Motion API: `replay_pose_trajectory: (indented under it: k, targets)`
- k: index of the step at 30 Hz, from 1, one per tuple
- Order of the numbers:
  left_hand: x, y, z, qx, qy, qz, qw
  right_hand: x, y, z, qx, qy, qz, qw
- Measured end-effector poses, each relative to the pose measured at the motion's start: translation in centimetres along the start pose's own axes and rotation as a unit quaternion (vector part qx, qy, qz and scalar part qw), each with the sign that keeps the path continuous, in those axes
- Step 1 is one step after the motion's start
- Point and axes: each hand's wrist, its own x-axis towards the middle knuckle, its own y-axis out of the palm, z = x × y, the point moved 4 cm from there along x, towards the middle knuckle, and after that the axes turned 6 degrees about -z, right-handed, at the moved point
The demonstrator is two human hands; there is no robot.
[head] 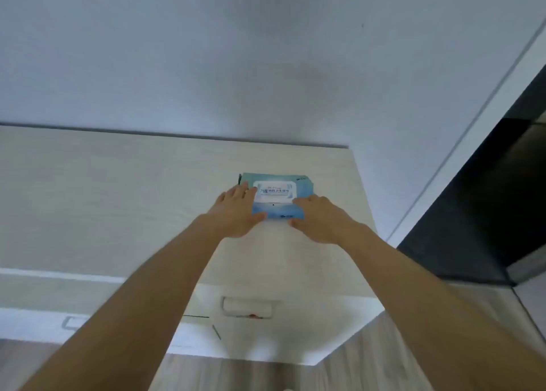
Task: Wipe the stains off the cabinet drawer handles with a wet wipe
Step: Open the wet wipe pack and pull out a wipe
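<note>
Resting flat-fingered on the wet wipe pack, left hand and right hand flank its lid.

Head view: wipes pack lies flat on cabinet top, near the wall. Left hand rests on the pack's left end, fingers straight, thumb at its near edge. Right hand covers the right end, fingers at the white lid flap. Below, drawer handle with a red stain under it. Second handle at left.
</note>
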Motion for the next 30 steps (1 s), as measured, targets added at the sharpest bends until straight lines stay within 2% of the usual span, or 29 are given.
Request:
replay_pose_trajectory:
  k: [3, 9, 15, 19, 21, 23, 26, 30]
  targets:
    - [1.5, 0.9, 0.6, 0.013, -0.015, 0.002, 1.000, 2.4, 0.4, -0.9, -0.013, -0.019, -0.008, 1.000]
    - [2.6, 2.8, 1.7, -0.004, -0.010, -0.002, 1.000, 3.8, 1.9, -1.7, 0.035, -0.033, -0.043, 0.998]
    - [-0.1, 4.3, 2.1, -0.049, 0.010, -0.069, 0.996, 0.9, 4.4, -1.2, 0.008, -0.072, -0.114, 0.991]
    - [-1.5, 3.9, 2.2, 0.015, 0.027, -0.113, 0.993, 0.3, 4.1, -1.0, 0.017, -0.079, -0.159, 0.984]
    - [-0.8, 3.0, 2.4, -0.006, 0.046, -0.129, 0.991, 1.0, 3.3, -0.8, 0.047, -0.077, -0.187, 0.978]
    - [0.1, 2.6, 2.4, -0.046, 0.065, -0.121, 0.989, 2.1, 2.9, -0.4, 0.075, -0.085, -0.176, 0.978]
    - [0.8, 3.1, 2.7, -0.041, 0.087, -0.094, 0.991, 3.0, 3.4, 0.1, 0.070, -0.102, -0.167, 0.978]
    - [0.5, 3.7, 3.1, -0.048, 0.100, -0.101, 0.989, 2.5, 3.9, 0.4, 0.066, -0.110, -0.225, 0.966]
